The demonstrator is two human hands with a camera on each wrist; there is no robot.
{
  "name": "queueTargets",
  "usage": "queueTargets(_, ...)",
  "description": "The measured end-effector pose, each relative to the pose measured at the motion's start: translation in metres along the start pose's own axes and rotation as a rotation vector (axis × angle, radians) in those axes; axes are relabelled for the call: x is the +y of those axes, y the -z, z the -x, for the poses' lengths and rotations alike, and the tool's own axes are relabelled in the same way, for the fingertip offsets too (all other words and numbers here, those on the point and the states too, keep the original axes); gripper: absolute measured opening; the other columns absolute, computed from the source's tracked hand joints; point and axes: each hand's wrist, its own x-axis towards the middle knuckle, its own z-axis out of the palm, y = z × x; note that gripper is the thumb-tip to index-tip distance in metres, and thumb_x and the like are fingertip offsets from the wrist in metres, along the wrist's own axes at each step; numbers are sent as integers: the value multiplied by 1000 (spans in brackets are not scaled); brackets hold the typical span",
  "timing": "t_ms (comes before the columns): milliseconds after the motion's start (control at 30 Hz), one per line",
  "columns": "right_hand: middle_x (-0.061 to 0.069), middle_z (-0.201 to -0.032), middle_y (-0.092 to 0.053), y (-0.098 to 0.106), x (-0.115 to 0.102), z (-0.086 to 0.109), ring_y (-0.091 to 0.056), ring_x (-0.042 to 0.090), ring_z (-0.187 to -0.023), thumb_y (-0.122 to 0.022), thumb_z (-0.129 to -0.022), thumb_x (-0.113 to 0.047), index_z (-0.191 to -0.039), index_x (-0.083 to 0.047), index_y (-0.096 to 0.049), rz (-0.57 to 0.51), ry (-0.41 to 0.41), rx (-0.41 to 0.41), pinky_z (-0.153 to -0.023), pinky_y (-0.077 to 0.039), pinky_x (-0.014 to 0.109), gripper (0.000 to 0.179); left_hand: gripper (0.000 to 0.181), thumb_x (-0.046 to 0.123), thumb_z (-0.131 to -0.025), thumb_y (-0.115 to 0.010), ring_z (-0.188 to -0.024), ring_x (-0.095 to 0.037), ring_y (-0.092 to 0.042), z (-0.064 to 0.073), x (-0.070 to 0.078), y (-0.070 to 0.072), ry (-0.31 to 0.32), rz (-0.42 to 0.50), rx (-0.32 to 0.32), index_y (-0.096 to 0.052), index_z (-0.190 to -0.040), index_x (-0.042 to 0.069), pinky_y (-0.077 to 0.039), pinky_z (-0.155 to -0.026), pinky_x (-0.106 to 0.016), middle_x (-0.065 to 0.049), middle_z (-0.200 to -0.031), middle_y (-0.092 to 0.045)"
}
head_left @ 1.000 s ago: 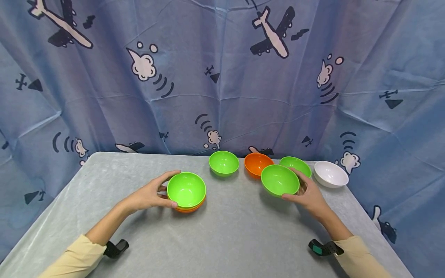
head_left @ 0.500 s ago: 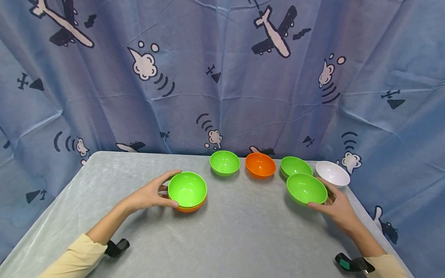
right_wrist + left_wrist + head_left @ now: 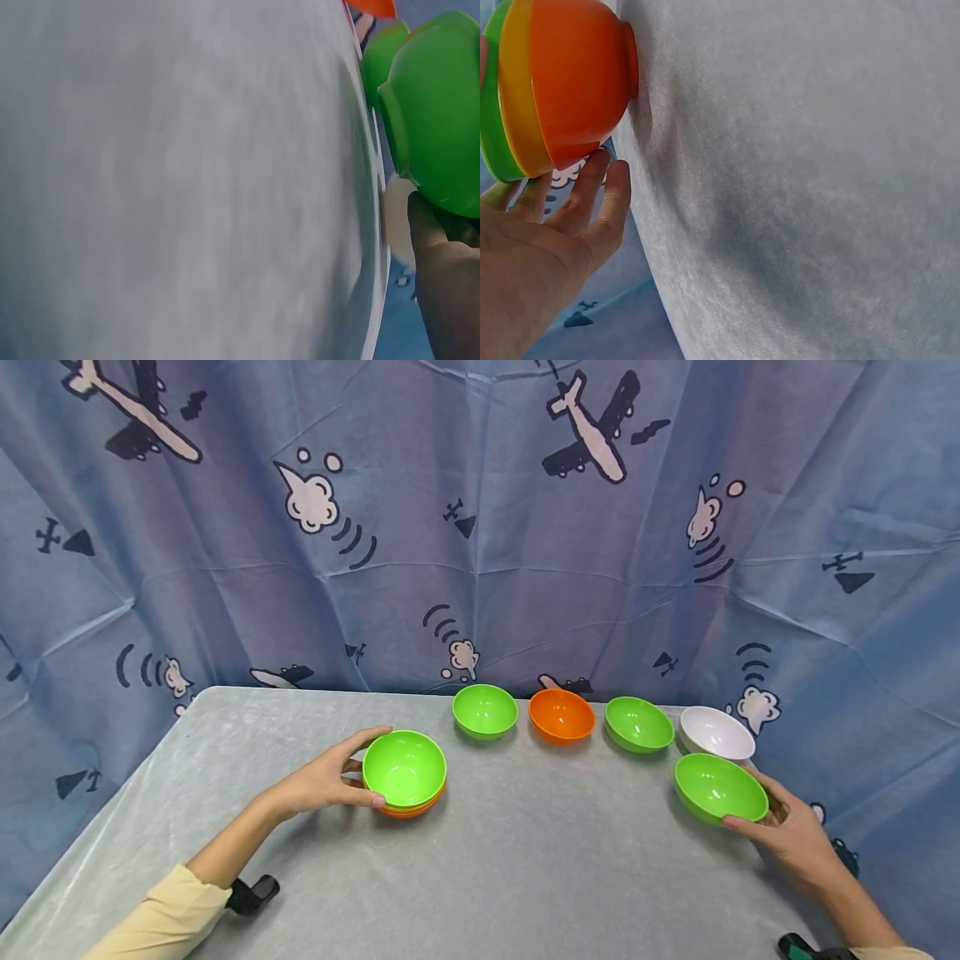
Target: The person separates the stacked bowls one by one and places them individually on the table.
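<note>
A: Left hand (image 3: 322,781)?
B: Gripping a stack of bowls (image 3: 405,768) on the worktop (image 3: 525,877); green uppermost, yellow between, orange lowest. Thumb at the top rim.
A: Right hand (image 3: 798,835)?
B: Fingers and thumb around the side of a held green bowl (image 3: 716,787), right part of the scene, just in front of the white bowl (image 3: 716,732).
A: Far edge?
B: Left to right: first green bowl (image 3: 484,711), orange bowl (image 3: 561,716), second green bowl (image 3: 637,724), then white.

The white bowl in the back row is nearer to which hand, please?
Right. The right hand is just in front and slightly right of the white bowl, holding a green bowl; the left hand is far to the left, at the stack of bowls.
</note>
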Motion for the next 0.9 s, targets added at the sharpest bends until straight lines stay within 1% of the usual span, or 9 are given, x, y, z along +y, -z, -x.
queueTargets(67,7,-154,-33,5,6,2,-37,-13,-120,-74,-95,-10,-161,0,-17,-39,-15,6,-87,-41,5,88,98,17,-83,-87,-131,-44,-47,0,0,0,1,4,-4,-27,-160,15,-47,-101,-51,-16,-157,-30)
queueTargets(233,-17,-133,-43,16,18,3,-44,-18,-111,-74,-91,2,-160,-3,-26,-170,3,30,-85,-42,5,84,98,17,-84,-87,-132,-46,-46,1,0,0,2,11,-4,-27,-160,15,-47,-101,-51,-15,-158,-30)
queueTargets(300,-19,-131,-43,18,23,3,-45,-18,-110,-74,-91,5,-159,-2,-27,-198,6,36,-86,-41,4,83,98,17,-84,-87,-133,-46,-45,0,-1,0,1,11,-4,-27,-160,16,-47,-101,-51,-15,-158,-30)
queueTargets(500,-18,-130,-42,24,35,6,-44,-21,-110,-72,-93,2,-160,-1,-24,-200,-18,32,-86,-40,3,82,97,18,-84,-87,-132,-47,-45,0,-1,0,-2,-7,1,-28,-160,15,-48,-100,-51,-15,-158,-30)
queueTargets(567,-19,-131,-42,27,37,7,-42,-22,-110,-72,-94,-1,-160,-2,-24,-156,-26,31,-86,-39,3,82,97,19,-83,-87,-132,-46,-46,0,-1,0,-1,-13,3,-28,-160,16,-48,-100,-51,-15,-158,-30)
queueTargets(633,-15,-136,-41,29,38,7,-40,-20,-113,-73,-95,-7,-161,-1,-22,-105,-48,28,-85,-39,3,83,97,19,-83,-88,-132,-46,-46,0,0,0,2,-18,4,-28,-160,16,-48,-101,-51,-15,-158,-30)
queueTargets(700,-6,-145,-38,30,37,7,-36,-17,-118,-74,-96,-17,-161,-1,-18,-22,-82,22,-84,-38,3,87,97,19,-84,-87,-132,-46,-46,0,1,0,5,-18,4,-28,-160,16,-48,-101,-51,-15,-158,-30)
queueTargets(800,17,-159,-25,30,36,7,-31,-4,-132,-74,-97,-25,-161,2,-12,41,-141,-5,-83,-38,3,93,97,19,-84,-87,-132,-47,-45,1,1,0,6,-20,3,-27,-160,15,-47,-101,-52,-16,-158,-30)
queueTargets(900,32,-160,-14,32,34,6,-26,13,-142,-73,-97,-28,-160,5,-7,61,-180,-31,-81,-37,3,97,97,19,-84,-87,-133,-47,-45,1,1,0,6,-21,1,-27,-160,16,-47,-101,-52,-16,-158,-30)
